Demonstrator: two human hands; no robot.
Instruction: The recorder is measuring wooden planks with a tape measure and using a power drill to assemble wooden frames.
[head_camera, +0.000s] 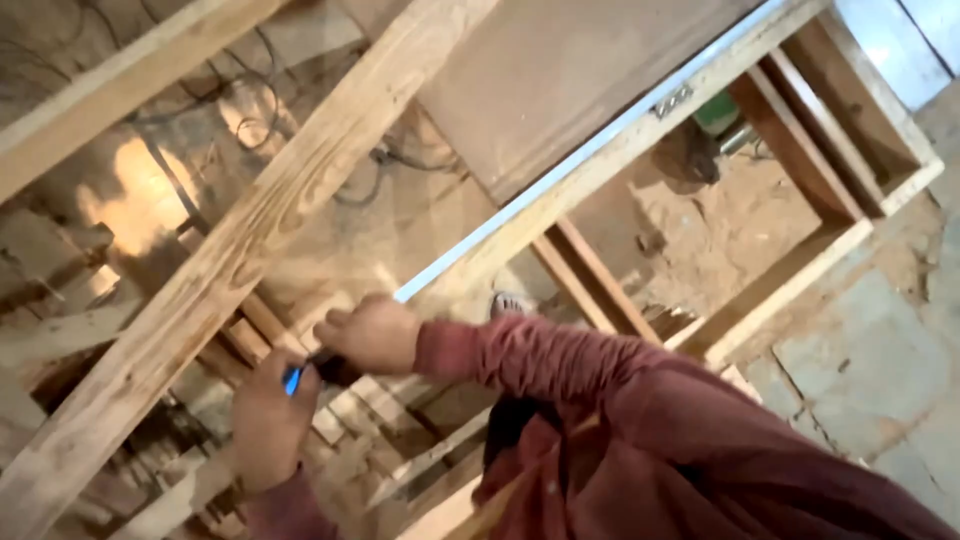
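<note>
Both hands hold a small blue tool (292, 379): left hand (268, 420) gripping below, right hand (368, 335) closed above it, beside the long slanted wooden beam (250, 240).

This is a rough carpentry workshop: long pale raw-timber beams (230, 260) cross the view, an unfinished open wooden frame (770, 290) stands on a sawdust-strewn dirt floor (720, 225), offcuts of pale wood (350, 420) pile below, and black cables (400, 160) trail about

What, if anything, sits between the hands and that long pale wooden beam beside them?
Nothing visible does. The left hand and right hand meet on a small blue-and-dark tool, right beside the long wooden beam. The gap to the beam shows only floor clutter below. The tool's tip is hidden.
</note>
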